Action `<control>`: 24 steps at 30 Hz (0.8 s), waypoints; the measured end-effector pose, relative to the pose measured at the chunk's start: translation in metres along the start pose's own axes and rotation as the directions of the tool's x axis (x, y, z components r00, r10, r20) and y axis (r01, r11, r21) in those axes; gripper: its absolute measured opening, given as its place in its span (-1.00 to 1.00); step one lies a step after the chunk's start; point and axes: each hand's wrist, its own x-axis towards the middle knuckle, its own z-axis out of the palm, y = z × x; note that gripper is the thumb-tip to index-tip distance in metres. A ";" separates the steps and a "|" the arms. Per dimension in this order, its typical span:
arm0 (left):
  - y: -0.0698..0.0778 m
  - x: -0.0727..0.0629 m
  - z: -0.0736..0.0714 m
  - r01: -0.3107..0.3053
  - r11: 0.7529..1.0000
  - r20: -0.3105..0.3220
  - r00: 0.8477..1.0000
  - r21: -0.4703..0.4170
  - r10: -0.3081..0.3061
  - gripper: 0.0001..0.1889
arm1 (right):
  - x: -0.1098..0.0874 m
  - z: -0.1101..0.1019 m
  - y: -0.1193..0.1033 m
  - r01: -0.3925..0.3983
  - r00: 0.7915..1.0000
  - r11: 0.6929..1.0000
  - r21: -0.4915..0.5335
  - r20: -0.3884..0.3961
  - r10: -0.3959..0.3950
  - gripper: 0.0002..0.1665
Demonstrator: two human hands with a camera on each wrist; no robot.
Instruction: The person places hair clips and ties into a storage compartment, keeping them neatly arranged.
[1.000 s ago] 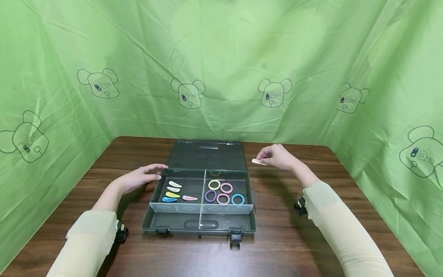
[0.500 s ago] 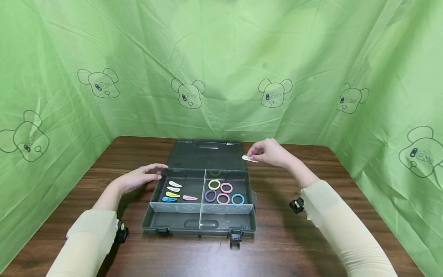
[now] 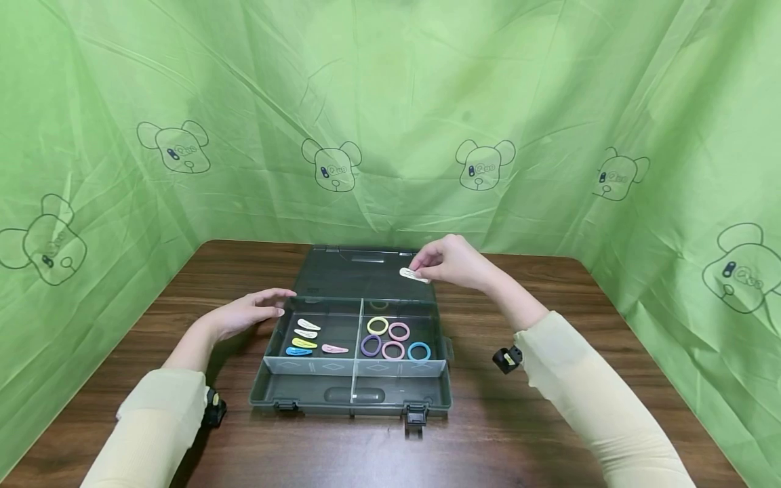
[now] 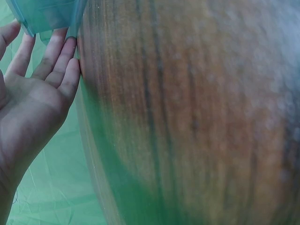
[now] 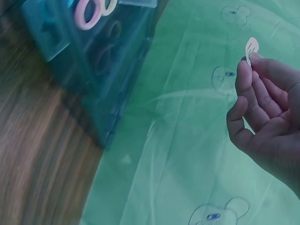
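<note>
Between thumb and fingertips my right hand [image 3: 454,263] pinches a white snap hair clip [image 3: 413,274], held above the opened lid [image 3: 360,274] of a dark translucent divided box [image 3: 403,409]. The right wrist view also shows this hair clip [image 5: 251,47], upright in the pinch. My left hand [image 3: 247,315] rests with extended fingers against the box's left side, near its back corner. Inside the back left compartment lie two whitish hair clips [image 3: 306,333], a yellow one [image 3: 304,343], a blue one [image 3: 299,352] and a pink one [image 3: 335,349].
The back right compartment holds several hair ties, among them a yellow one [image 3: 377,326], a purple one [image 3: 371,346] and a blue one [image 3: 419,352]. A latch [image 3: 416,415] juts from the box's front. Green cloth [image 3: 403,102] hangs around the wooden table [image 3: 512,434].
My right hand has moved left and slightly up with the white hair clip, from beside the box to over its lid. The left hand has stayed put.
</note>
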 end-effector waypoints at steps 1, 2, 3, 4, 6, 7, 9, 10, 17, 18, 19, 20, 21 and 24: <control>0.000 0.000 0.000 0.000 1.000 0.000 1.000 0.001 0.000 -0.50 | 0.001 0.000 -0.004 0.003 1.000 1.000 0.016 0.002 -0.003 -0.93; 0.000 0.000 0.000 0.002 1.000 -0.002 1.000 0.000 -0.002 -0.50 | 0.003 0.001 -0.007 0.004 1.000 0.999 0.033 0.005 -0.004 -0.92; 0.000 0.000 0.000 0.002 1.000 -0.002 1.000 0.001 -0.002 -0.50 | 0.004 0.002 -0.010 0.009 1.000 0.999 0.046 0.008 -0.009 -0.92; 0.000 0.001 0.000 0.004 1.000 -0.003 1.000 -0.002 -0.004 -0.51 | 0.006 0.003 -0.013 0.013 1.000 0.998 0.059 0.013 -0.014 -0.92; 0.000 0.000 0.000 0.004 1.000 -0.003 1.000 -0.002 -0.004 -0.51 | 0.010 0.005 -0.018 0.025 0.999 0.997 0.079 0.024 -0.027 -0.91; 0.001 0.000 0.000 0.002 1.000 -0.003 1.000 0.000 -0.002 -0.50 | 0.012 0.007 -0.021 0.030 0.999 0.996 0.087 0.029 -0.032 -0.91; 0.002 0.000 0.001 0.001 1.000 -0.002 1.000 -0.003 -0.001 -0.50 | 0.016 0.012 -0.025 0.039 0.998 0.995 0.092 0.038 -0.042 -0.91; 0.002 0.000 0.001 0.000 1.000 -0.003 1.000 -0.003 -0.001 -0.50 | 0.018 0.014 -0.026 0.042 0.998 0.995 0.094 0.043 -0.046 -0.91; 0.003 -0.001 0.002 0.001 1.000 -0.008 1.000 -0.005 -0.001 -0.51 | 0.032 0.034 -0.036 0.067 0.993 0.991 0.114 0.084 -0.077 -0.88; 0.003 -0.001 0.002 0.001 1.000 -0.007 1.000 -0.006 -0.001 -0.50 | 0.033 0.036 -0.037 0.075 0.992 0.991 0.115 0.088 -0.085 -0.87; 0.003 0.000 0.002 0.002 1.000 -0.007 1.000 -0.007 -0.002 -0.50 | 0.035 0.038 -0.038 0.080 0.991 0.990 0.116 0.093 -0.091 -0.87; 0.002 0.000 0.002 0.002 1.000 -0.007 1.000 -0.005 -0.002 -0.49 | 0.036 0.041 -0.039 0.087 0.990 0.989 0.116 0.097 -0.098 -0.87; 0.002 0.000 0.002 0.001 1.000 -0.006 1.000 -0.005 -0.001 -0.49 | 0.038 0.043 -0.040 0.093 0.989 0.989 0.114 0.101 -0.105 -0.87; 0.002 0.000 0.001 0.002 1.000 -0.007 1.000 -0.001 -0.002 -0.49 | 0.043 0.051 -0.041 0.115 0.985 0.988 0.105 0.114 -0.126 -0.87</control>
